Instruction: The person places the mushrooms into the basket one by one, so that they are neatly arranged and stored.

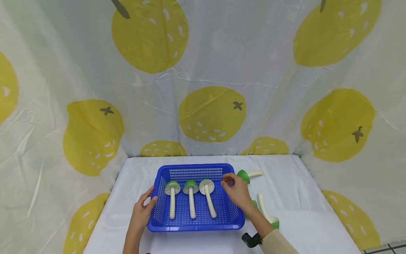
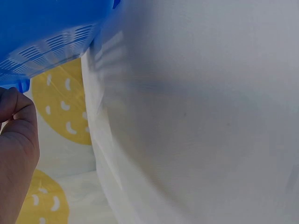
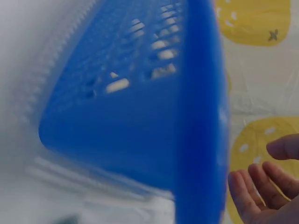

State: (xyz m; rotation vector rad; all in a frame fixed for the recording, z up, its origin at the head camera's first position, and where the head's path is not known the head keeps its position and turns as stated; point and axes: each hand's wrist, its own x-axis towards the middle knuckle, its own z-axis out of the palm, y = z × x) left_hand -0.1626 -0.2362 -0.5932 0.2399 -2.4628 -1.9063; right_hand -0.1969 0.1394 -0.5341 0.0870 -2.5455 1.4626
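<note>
A blue plastic basket (image 1: 196, 228) stands on the white cloth. Inside it three toy mushrooms with green caps and white stems lie side by side: a left mushroom (image 1: 172, 203), a middle mushroom (image 1: 191, 203) and a right mushroom (image 1: 209, 201). My left hand (image 1: 141, 211) holds the basket's left rim, thumb toward the inside; the left wrist view shows that hand (image 2: 18, 121) at the rim's edge. Over the right rim hovers my right hand (image 1: 238, 190), fingers loosely bent and nothing in them. In the right wrist view its fingers (image 3: 254, 193) are spread apart from the thumb.
Right of the basket lie more mushrooms: one far mushroom (image 1: 243, 176), one near mushroom (image 1: 272, 221), and a green cap (image 1: 254, 203) partly hidden by the right arm. A lemon-print curtain (image 1: 212, 114) encloses the table's back and sides.
</note>
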